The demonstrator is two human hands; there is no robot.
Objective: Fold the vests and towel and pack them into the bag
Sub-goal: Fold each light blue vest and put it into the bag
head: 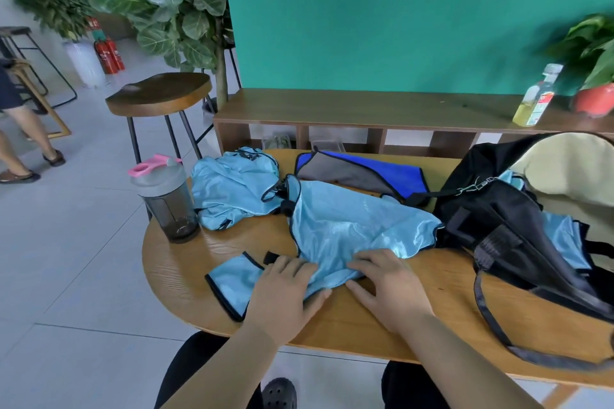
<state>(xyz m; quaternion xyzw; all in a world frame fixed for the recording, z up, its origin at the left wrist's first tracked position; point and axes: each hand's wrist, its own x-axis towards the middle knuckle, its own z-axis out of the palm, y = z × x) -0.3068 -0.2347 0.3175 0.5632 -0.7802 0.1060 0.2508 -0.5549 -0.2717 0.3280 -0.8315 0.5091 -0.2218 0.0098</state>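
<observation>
Left hand (pixel 285 285) and right hand (pixel 385 282) lie flat and open on the blue vest (pixel 349 226) mid-frame and should smooth it before folding.

Nearest us the light-blue vest (pixel 349 229) lies spread, a crumpled vest (pixel 232 189) behind-left, the blue-grey towel (pixel 362 173) beyond, the black bag (pixel 518 226) open at our right.

Light blue vests (pixel 345 226) with black trim, blue-and-grey towel (pixel 365 174), black bag (pixel 498 226) with cream lining, brown wood-grain desk (pixel 186 269), grey shaker (pixel 166 199) with pink lid.
</observation>
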